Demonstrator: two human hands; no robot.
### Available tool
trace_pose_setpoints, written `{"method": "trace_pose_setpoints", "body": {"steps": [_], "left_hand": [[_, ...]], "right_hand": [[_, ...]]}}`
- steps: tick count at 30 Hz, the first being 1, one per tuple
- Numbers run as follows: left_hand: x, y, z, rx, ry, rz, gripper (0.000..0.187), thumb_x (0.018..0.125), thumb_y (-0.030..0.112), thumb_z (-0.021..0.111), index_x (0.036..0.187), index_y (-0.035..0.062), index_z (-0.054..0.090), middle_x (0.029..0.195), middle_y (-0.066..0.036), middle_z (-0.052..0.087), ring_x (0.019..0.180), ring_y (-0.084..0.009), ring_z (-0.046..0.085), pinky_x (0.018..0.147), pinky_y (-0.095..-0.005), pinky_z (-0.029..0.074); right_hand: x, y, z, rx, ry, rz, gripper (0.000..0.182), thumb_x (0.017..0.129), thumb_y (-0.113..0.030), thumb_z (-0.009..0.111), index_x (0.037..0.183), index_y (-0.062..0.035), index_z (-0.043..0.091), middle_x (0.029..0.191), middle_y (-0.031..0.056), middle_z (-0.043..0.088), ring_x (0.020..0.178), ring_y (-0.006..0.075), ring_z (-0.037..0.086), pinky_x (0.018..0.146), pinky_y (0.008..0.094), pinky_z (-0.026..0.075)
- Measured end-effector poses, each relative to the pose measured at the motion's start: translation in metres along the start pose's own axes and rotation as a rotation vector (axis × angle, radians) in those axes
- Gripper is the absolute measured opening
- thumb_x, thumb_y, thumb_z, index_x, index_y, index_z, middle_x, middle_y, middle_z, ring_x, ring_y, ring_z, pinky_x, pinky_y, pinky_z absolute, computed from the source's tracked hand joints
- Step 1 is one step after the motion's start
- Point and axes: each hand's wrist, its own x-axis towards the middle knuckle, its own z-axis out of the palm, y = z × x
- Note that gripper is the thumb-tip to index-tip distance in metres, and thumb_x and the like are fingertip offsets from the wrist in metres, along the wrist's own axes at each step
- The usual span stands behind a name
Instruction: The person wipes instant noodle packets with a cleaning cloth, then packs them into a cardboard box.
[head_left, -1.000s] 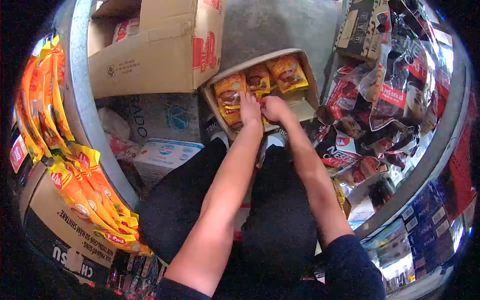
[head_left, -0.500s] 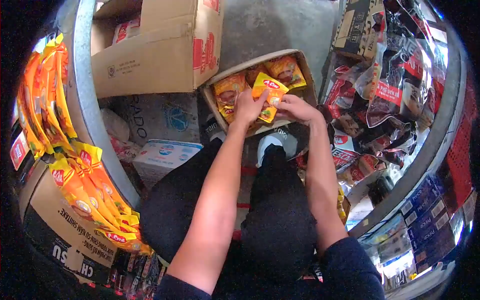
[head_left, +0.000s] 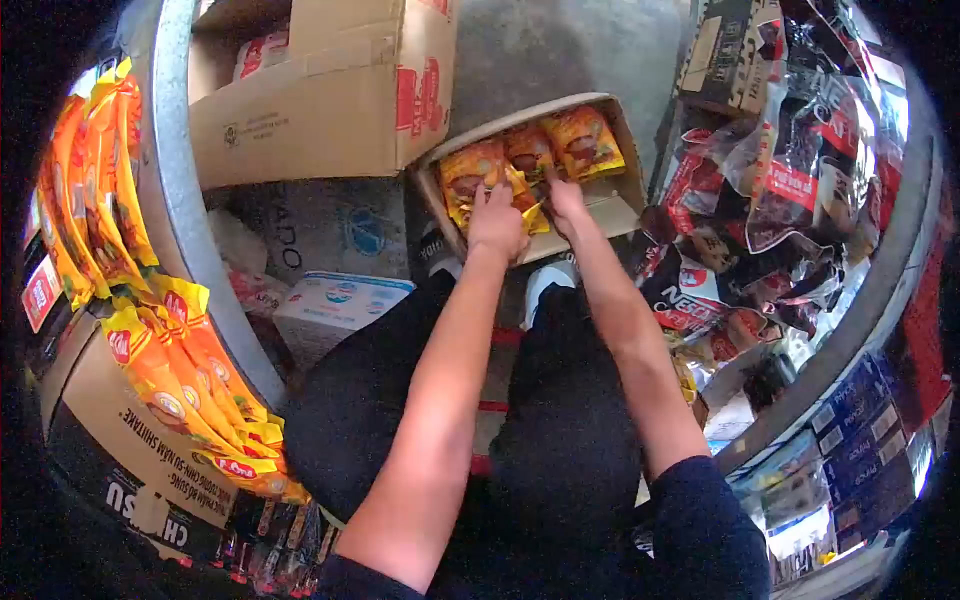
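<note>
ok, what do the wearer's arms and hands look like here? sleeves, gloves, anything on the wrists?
Both forearms are bare from above the elbow down. Dark navy or black sleeves are pushed up near the bottom edge. No gloves on the left hand or right hand. No watch, band or ring is visible, though detail is too coarse for small items.

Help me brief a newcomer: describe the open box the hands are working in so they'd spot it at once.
Look at the grey floor at the top centre, right of the big brown carton. There lies the low open box, where the left hand and right hand reach. Unlike its neighbours, it holds rows of orange-yellow packets lying flat.
</note>
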Motion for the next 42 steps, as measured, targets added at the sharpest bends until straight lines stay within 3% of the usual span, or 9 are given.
{"method": "trace_pose_setpoints", "body": {"steps": [6,9,14,18,24,31,33,37,42], "left_hand": [[0.0,0.002,-0.004,-0.006,-0.036,-0.004,0.057,0.081,0.048,0.076,0.119,0.0053,0.072,0.152,-0.012,0.046,0.147,-0.0265,0.034,0.124,-0.0483,0.02],[0.001,0.003,0.005,-0.006,0.001,-0.003,0.057,0.081,0.048,0.076,0.119,0.0052,0.072,0.152,-0.013,0.046,0.147,-0.0266,0.034,0.124,-0.0488,0.02],[-0.001,-0.002,0.005,0.007,0.021,0.021,0.056,0.081,0.047,0.076,0.118,0.0054,0.073,0.149,-0.012,0.049,0.145,-0.026,0.036,0.124,-0.0485,0.019],[0.0,-0.001,0.002,-0.004,0.001,0.013,0.055,0.081,0.046,0.076,0.118,0.0055,0.073,0.146,-0.011,0.052,0.144,-0.0263,0.037,0.124,-0.0483,0.018],[0.002,0.0,0.006,0.007,0.001,0.008,0.054,0.081,0.047,0.076,0.116,0.0062,0.074,0.149,-0.012,0.049,0.146,-0.0269,0.034,0.124,-0.0486,0.018],[-0.004,0.005,0.006,0.046,0.056,0.012,0.051,0.081,0.046,0.076,0.113,0.0057,0.074,0.152,-0.016,0.045,0.148,-0.0292,0.031,0.124,-0.0477,0.019],[-0.011,0.009,0.015,0.035,0.188,-0.033,0.049,0.081,0.045,0.076,0.11,0.0059,0.074,0.154,-0.018,0.043,0.148,-0.0295,0.03,0.122,-0.049,0.023],[-0.031,0.006,0.022,-0.23,0.45,-0.15,0.045,0.081,0.044,0.077,0.105,0.0061,0.075,0.156,-0.023,0.039,0.145,-0.0322,0.037,0.113,-0.0492,0.035],[-0.061,0.016,0.011,-1.106,0.449,-0.826,0.045,0.089,0.042,0.072,0.108,0.0013,0.073,0.124,-0.022,0.066,0.114,-0.0344,0.065,0.094,-0.0464,0.051]], "right_hand": [[0.02,0.017,-0.002,0.229,-0.211,0.082,0.035,0.102,-0.023,0.06,0.131,-0.005,0.056,0.114,0.0104,0.067,0.09,0.0262,0.067,0.076,0.038,0.054],[0.048,0.037,-0.008,-0.012,-0.206,0.028,0.035,0.1,-0.03,0.061,0.12,-0.001,0.063,0.107,0.0181,0.07,0.095,0.0297,0.069,0.079,0.0418,0.054],[0.058,0.05,-0.003,-1.032,0.161,-0.492,0.049,0.097,-0.043,0.061,0.099,0.0049,0.069,0.091,0.0248,0.071,0.086,0.0372,0.071,0.079,0.0449,0.053],[-0.013,-0.019,0.008,-0.966,0.176,-0.316,0.045,0.1,-0.041,0.054,0.109,0.0,0.071,0.107,0.0311,0.068,0.102,0.0475,0.065,0.086,0.0507,0.051],[0.036,0.037,0.012,-0.554,0.522,-0.46,0.05,0.096,-0.044,0.063,0.092,0.0055,0.072,0.092,0.0268,0.072,0.089,0.0453,0.069,0.08,0.0465,0.051],[0.007,0.001,-0.009,-0.602,0.109,-0.104,0.047,0.095,-0.037,0.056,0.098,0.0078,0.07,0.102,0.0324,0.069,0.097,0.0472,0.067,0.084,0.0506,0.053],[-0.014,-0.012,-0.015,-0.307,-0.03,0.024,0.047,0.092,-0.036,0.056,0.099,0.0078,0.069,0.099,0.0319,0.069,0.094,0.0437,0.069,0.082,0.0486,0.054],[0.026,0.022,-0.034,-0.556,-0.105,-0.163,0.045,0.088,-0.036,0.061,0.099,0.0057,0.071,0.095,0.0279,0.072,0.091,0.0363,0.072,0.082,0.0435,0.055],[-0.055,-0.027,0.004,-0.861,-0.142,-0.377,0.063,0.079,-0.053,0.076,0.104,0.0046,0.072,0.101,0.0236,0.074,0.097,0.0347,0.072,0.087,0.0421,0.055]]}}
